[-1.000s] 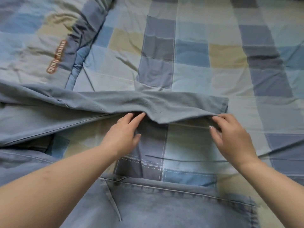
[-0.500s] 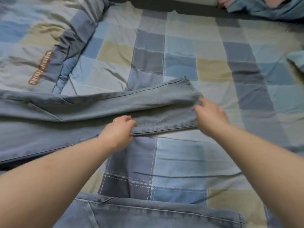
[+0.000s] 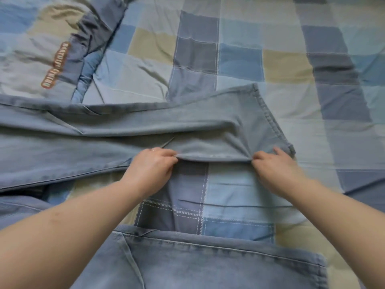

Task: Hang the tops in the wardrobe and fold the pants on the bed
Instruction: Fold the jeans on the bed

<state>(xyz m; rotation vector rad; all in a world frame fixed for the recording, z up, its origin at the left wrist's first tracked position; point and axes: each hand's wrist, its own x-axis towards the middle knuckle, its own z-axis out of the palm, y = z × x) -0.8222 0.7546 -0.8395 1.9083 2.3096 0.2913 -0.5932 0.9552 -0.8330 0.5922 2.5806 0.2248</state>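
Hem end has swung toward frame center; left hand (image 3: pixel 153 165) and right hand (image 3: pixel 275 165) fingers pinch the jeans leg (image 3: pixel 145 130) edge on the bed (image 3: pixel 239 61), folding barely begun.

The person is wearing no sleeves that show: both forearms are appearing bare from the lower edge of the view up to the wrists. The left hand (image 3: pixel 153 166) is wearing a thin ring (image 3: pixel 153 150) on one finger. The right hand (image 3: pixel 277 171) is showing no ring or band, and its outline is looking slightly blurred.
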